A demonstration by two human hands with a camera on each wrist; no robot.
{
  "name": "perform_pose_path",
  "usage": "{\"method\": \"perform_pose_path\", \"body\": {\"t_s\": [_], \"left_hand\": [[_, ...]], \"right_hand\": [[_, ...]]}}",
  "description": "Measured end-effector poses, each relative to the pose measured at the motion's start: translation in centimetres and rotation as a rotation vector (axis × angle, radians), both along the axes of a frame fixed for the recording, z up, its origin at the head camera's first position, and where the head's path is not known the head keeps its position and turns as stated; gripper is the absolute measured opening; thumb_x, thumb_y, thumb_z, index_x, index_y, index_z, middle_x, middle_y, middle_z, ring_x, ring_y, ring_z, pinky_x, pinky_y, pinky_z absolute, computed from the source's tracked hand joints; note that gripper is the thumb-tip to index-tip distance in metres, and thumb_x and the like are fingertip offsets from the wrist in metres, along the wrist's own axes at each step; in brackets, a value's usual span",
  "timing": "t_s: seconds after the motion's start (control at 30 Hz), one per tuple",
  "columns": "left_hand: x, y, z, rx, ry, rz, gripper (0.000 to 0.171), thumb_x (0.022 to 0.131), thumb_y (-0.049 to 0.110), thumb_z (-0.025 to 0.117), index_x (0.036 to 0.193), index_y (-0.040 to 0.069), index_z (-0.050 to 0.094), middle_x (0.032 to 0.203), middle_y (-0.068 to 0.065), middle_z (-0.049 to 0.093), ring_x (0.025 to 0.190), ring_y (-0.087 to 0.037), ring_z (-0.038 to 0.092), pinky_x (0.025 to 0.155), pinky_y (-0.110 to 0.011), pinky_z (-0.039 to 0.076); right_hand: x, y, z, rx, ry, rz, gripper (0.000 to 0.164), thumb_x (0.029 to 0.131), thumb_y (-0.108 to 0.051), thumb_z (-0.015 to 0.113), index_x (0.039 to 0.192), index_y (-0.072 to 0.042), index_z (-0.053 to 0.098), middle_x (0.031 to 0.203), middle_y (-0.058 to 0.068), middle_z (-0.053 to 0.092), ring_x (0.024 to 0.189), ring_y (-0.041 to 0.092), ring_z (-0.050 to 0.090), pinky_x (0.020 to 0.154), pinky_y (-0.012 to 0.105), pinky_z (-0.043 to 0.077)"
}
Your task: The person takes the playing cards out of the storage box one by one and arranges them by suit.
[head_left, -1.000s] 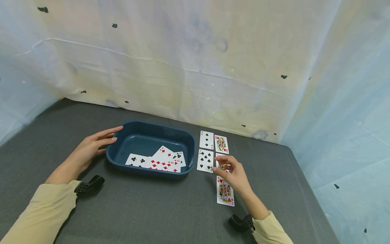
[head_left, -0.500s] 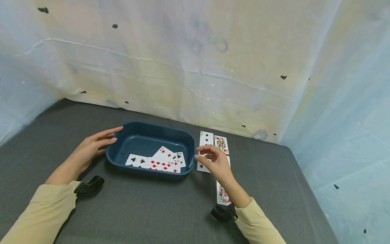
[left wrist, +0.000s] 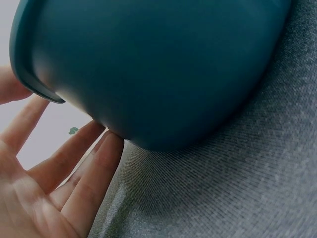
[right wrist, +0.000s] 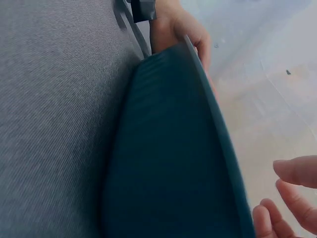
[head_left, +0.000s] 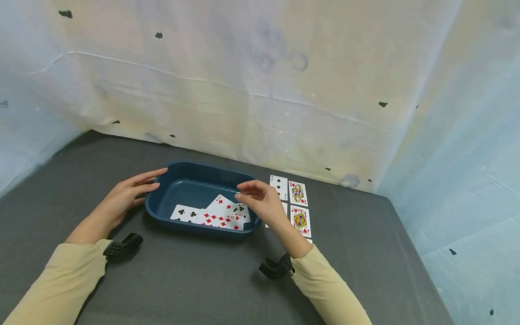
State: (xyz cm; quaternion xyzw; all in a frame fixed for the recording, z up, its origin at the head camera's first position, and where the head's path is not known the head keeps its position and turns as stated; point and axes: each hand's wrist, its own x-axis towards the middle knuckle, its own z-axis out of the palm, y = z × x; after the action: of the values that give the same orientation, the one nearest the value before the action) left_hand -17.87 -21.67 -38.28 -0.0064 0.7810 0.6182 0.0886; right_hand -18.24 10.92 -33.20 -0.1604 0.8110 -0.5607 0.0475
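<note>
A dark blue rectangular box (head_left: 191, 228) stands on the table, with several playing cards (head_left: 221, 207) face up inside, clubs and diamonds. At the box's left end my left hand (head_left: 126, 194) rests with straight fingers on the rim; in the left wrist view the fingertips (left wrist: 106, 153) touch its outer wall. Above the box's right end hovers my right hand (head_left: 262, 203), fingers loosely bent. No card shows between its fingertips in the right wrist view, where the box's side wall (right wrist: 163, 148) fills the middle.
Right of the box lie cards in two columns: spades (head_left: 279, 184) on the left, hearts face cards (head_left: 300, 220) on the right. My right hand and forearm partly cover them. A pale curtain (head_left: 243, 90) hangs behind the dark grey table (head_left: 183, 280).
My right hand has moved left from the hearts cards, across the spades, to over the box's right end. The left hand and the box have stayed in place.
</note>
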Motion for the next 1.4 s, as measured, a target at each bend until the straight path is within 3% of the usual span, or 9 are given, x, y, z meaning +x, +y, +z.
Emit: {"method": "perform_pose_path", "body": {"t_s": [0.23, 0.5, 0.8, 0.9, 1.0, 1.1, 1.3, 1.4], "left_hand": [[0.0, 0.0, 0.1, 0.005, 0.0, 0.005, 0.063, 0.095, 0.044, 0.055, 0.151, 0.024, 0.032, 0.161, -0.01, 0.011, 0.144, -0.039, 0.009, 0.106, -0.072, 0.018], [-0.2, 0.0, -0.1, 0.01, -0.003, 0.004, 0.064, 0.096, 0.041, 0.056, 0.151, 0.02, 0.031, 0.161, -0.011, 0.012, 0.144, -0.039, 0.009, 0.106, -0.072, 0.018], [-0.2, 0.0, 0.1, 0.021, -0.012, -0.009, 0.065, 0.096, 0.043, 0.055, 0.151, 0.02, 0.031, 0.161, -0.011, 0.011, 0.144, -0.041, 0.007, 0.105, -0.073, 0.017], [-0.2, 0.0, 0.0, 0.021, -0.01, -0.011, 0.064, 0.096, 0.043, 0.055, 0.151, 0.02, 0.031, 0.161, -0.011, 0.011, 0.144, -0.041, 0.007, 0.105, -0.073, 0.017], [0.0, -0.1, 0.0, 0.019, -0.002, -0.008, 0.064, 0.096, 0.043, 0.055, 0.151, 0.02, 0.031, 0.161, -0.011, 0.012, 0.144, -0.041, 0.008, 0.105, -0.073, 0.017], [0.2, -0.2, 0.0, 0.019, 0.008, -0.008, 0.064, 0.096, 0.043, 0.055, 0.151, 0.021, 0.032, 0.161, -0.012, 0.012, 0.144, -0.04, 0.009, 0.105, -0.072, 0.017], [0.2, -0.1, -0.1, 0.027, 0.018, -0.017, 0.064, 0.095, 0.043, 0.056, 0.151, 0.021, 0.032, 0.161, -0.011, 0.013, 0.144, -0.039, 0.01, 0.106, -0.071, 0.018], [0.2, -0.1, -0.1, 0.028, 0.021, -0.019, 0.064, 0.095, 0.044, 0.056, 0.151, 0.021, 0.032, 0.161, -0.011, 0.013, 0.144, -0.038, 0.01, 0.106, -0.071, 0.019]], "right_hand": [[-0.8, -2.4, -0.5, 0.115, -0.074, 0.082, 0.037, 0.087, -0.017, 0.071, 0.121, -0.004, 0.063, 0.122, 0.017, 0.062, 0.108, 0.022, 0.061, 0.084, 0.026, 0.053], [-1.3, -4.4, -1.3, 0.21, -0.087, 0.163, 0.039, 0.085, -0.018, 0.072, 0.121, -0.005, 0.064, 0.117, 0.013, 0.065, 0.101, 0.022, 0.06, 0.074, 0.021, 0.049], [-1.6, -7.3, -1.4, 0.441, -0.15, 0.246, 0.045, 0.081, -0.026, 0.077, 0.123, -0.013, 0.064, 0.125, 0.002, 0.063, 0.109, 0.016, 0.058, 0.085, 0.026, 0.051], [-1.4, -8.5, -1.8, 0.569, -0.089, 0.255, 0.048, 0.08, -0.029, 0.078, 0.124, -0.015, 0.064, 0.125, 0.001, 0.062, 0.113, 0.015, 0.055, 0.091, 0.025, 0.048], [-1.0, -9.7, -1.8, 0.729, 0.034, 0.271, 0.047, 0.08, -0.027, 0.078, 0.123, -0.017, 0.065, 0.118, 0.0, 0.063, 0.107, 0.014, 0.054, 0.089, 0.02, 0.043], [-0.9, -10.3, -1.6, 0.851, 0.089, 0.287, 0.042, 0.081, -0.026, 0.077, 0.12, -0.02, 0.065, 0.108, -0.002, 0.062, 0.097, 0.012, 0.05, 0.078, 0.02, 0.037], [-0.9, -10.6, -1.0, 0.928, 0.02, 0.294, 0.026, 0.083, -0.029, 0.075, 0.107, -0.022, 0.065, 0.087, -0.01, 0.059, 0.086, 0.01, 0.044, 0.071, 0.024, 0.027], [-1.0, -10.8, -0.9, 0.956, -0.004, 0.296, 0.023, 0.084, -0.03, 0.074, 0.104, -0.022, 0.064, 0.086, -0.009, 0.056, 0.086, 0.011, 0.042, 0.072, 0.025, 0.028]]}}
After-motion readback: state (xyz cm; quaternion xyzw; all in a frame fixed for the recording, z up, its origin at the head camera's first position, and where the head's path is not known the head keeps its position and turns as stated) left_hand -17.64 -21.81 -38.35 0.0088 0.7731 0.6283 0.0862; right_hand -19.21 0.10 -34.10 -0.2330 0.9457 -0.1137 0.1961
